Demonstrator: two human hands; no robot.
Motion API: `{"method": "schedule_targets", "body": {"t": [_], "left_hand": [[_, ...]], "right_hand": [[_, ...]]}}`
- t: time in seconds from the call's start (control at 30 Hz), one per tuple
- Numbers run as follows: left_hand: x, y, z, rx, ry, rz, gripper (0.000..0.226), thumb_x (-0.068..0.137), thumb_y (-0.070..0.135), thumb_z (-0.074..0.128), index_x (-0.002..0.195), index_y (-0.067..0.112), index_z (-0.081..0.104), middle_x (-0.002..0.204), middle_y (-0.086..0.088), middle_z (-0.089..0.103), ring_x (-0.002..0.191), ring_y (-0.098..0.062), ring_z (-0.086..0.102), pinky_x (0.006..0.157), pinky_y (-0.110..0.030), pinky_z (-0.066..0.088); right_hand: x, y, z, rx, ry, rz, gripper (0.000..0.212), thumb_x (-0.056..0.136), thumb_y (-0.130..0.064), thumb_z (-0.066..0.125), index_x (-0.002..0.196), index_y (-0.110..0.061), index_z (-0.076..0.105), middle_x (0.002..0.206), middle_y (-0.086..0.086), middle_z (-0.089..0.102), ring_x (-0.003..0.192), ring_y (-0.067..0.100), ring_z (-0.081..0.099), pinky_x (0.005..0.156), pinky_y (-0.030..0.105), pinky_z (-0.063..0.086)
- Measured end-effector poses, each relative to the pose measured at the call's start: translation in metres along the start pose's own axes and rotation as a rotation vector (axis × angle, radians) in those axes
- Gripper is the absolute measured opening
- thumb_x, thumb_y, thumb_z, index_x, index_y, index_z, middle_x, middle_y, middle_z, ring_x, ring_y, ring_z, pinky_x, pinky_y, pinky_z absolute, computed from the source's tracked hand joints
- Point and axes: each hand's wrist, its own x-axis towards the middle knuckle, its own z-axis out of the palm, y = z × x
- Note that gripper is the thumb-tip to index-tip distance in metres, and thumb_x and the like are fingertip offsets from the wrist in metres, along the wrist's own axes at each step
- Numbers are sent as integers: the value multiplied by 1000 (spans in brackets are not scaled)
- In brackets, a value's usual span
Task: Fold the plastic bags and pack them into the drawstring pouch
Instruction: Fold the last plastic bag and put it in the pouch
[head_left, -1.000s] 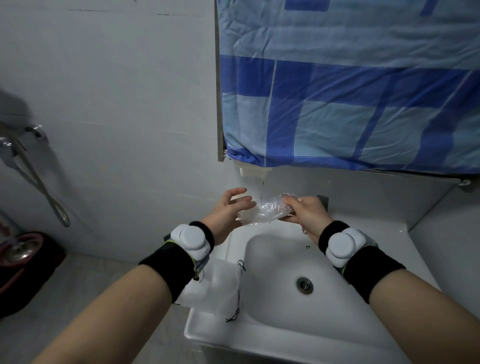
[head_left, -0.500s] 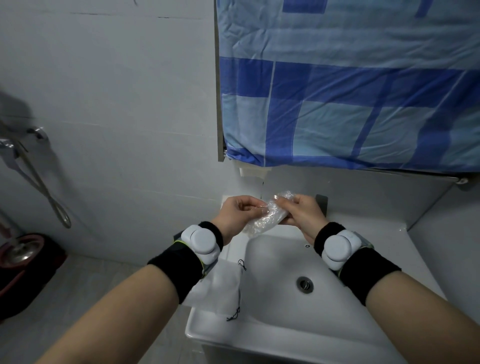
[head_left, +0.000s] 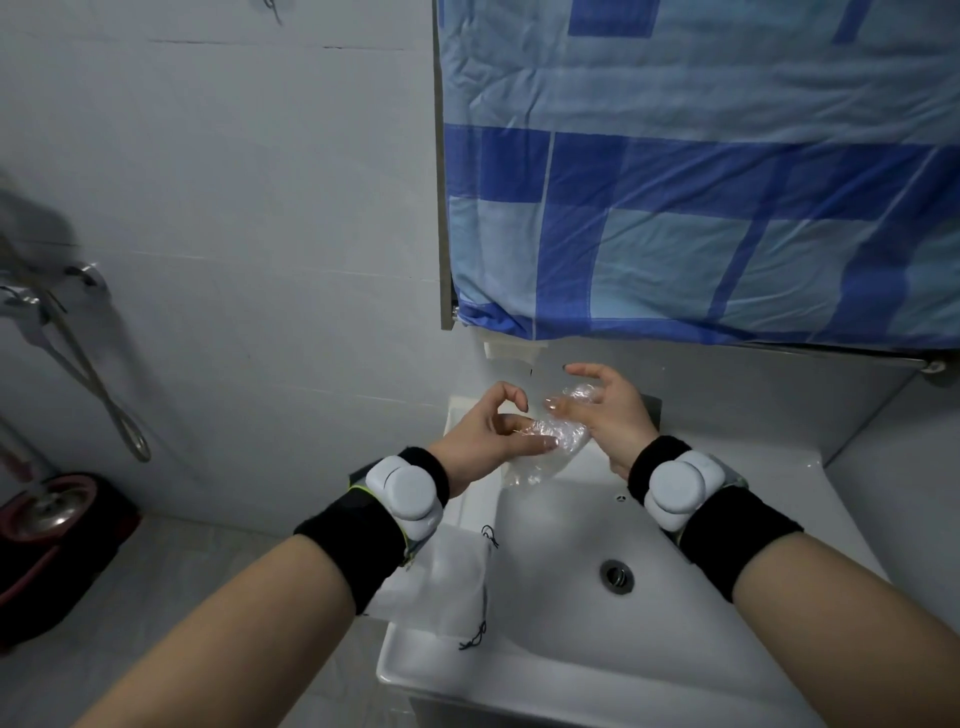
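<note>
A crumpled clear plastic bag (head_left: 558, 435) sits between my two hands above the back of the white sink (head_left: 769, 467). My left hand (head_left: 483, 439) pinches the bag's near end, with its index finger arched above. My right hand (head_left: 615, 410) has its fingers spread and fairly straight, and the bag's far end lies against its palm and thumb. A loose tail of the bag hangs toward the basin. The white drawstring pouch (head_left: 449, 587) lies flat on the sink's left rim, partly under my left wrist, with black cords showing at its right edge.
The drain (head_left: 617, 574) is in the basin's middle. A blue checked cloth (head_left: 701, 182) hangs on the wall above the sink. A shower hose (head_left: 98, 384) hangs on the left wall, with a red-rimmed basin (head_left: 47, 512) on the floor.
My right hand has opened and spread its fingers where it earlier gripped the bag. My left hand has shifted under the bag's near end. The bag now lies more compact between the hands.
</note>
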Motion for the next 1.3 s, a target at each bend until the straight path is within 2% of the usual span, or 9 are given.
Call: {"method": "schedule_targets", "body": {"t": [0.1, 0.23, 0.37, 0.5, 0.57, 0.67, 0.83, 1.07, 1.3], "left_hand": [[2, 0, 3, 119, 12, 60, 40, 75, -11, 68, 83, 17, 40, 74, -5, 53, 66, -16, 51, 63, -22, 47], [2, 1, 8, 99, 19, 129, 33, 76, -16, 63, 83, 15, 55, 84, 2, 58, 69, -3, 57, 66, -15, 48], [3, 0, 6, 107, 38, 150, 45, 81, -13, 59, 111, 20, 62, 115, 0, 64, 96, -2, 60, 83, -15, 48], [7, -6, 1, 237, 112, 158, 58, 80, -4, 63, 121, 37, 59, 133, 4, 56, 106, -10, 50, 87, -6, 40], [8, -8, 1, 265, 97, 146, 64, 78, -3, 64, 123, 42, 57, 136, 6, 52, 113, -10, 50, 97, -15, 39], [8, -4, 4, 228, 36, 124, 70, 76, -10, 63, 127, 37, 54, 130, 14, 54, 103, -6, 56, 96, -33, 46], [10, -3, 5, 180, 42, 59, 57, 79, 8, 73, 128, 30, 54, 124, -15, 56, 76, -13, 55, 56, -20, 50], [19, -10, 5, 188, 47, 39, 45, 79, 0, 70, 121, 11, 59, 87, -1, 65, 66, -1, 59, 51, -13, 45], [30, -23, 3, 258, 107, -37, 17, 74, 7, 77, 88, 9, 68, 68, -1, 61, 53, -3, 54, 49, -16, 45]], "right_hand": [[5, 1, 0, -1, -9, 8, 52, 53, -31, 88, 98, -35, 62, 108, 18, 64, 99, 30, 64, 90, 42, 52], [9, -4, 2, 108, -61, 129, 35, 82, -38, 66, 104, -11, 64, 94, 11, 68, 79, 23, 65, 79, 39, 53], [4, 1, -7, -34, -217, 302, 66, 79, -68, 48, 96, -7, 66, 81, 8, 68, 66, 20, 59, 62, 27, 48], [-2, 8, -10, 18, -339, 231, 31, 87, -36, 60, 84, -6, 65, 77, 6, 61, 57, 12, 50, 56, 21, 38], [-1, 11, -10, 5, -347, 187, 18, 87, -25, 62, 81, -7, 64, 75, 2, 58, 58, 10, 51, 57, 21, 37], [2, 14, -10, -27, -354, 163, 17, 86, -24, 64, 86, -7, 66, 75, 1, 58, 57, 9, 52, 57, 20, 39], [5, 16, -11, -72, -329, 114, 13, 85, -18, 65, 75, -11, 66, 67, 3, 58, 58, 10, 51, 60, 20, 40], [9, 23, -15, -85, -359, 72, 9, 87, -15, 62, 90, -13, 70, 82, 1, 62, 73, 8, 48, 66, 20, 39], [13, 31, -18, -123, -310, 39, 26, 83, -13, 66, 95, 10, 68, 80, 10, 56, 70, 9, 44, 57, 15, 36]]}}
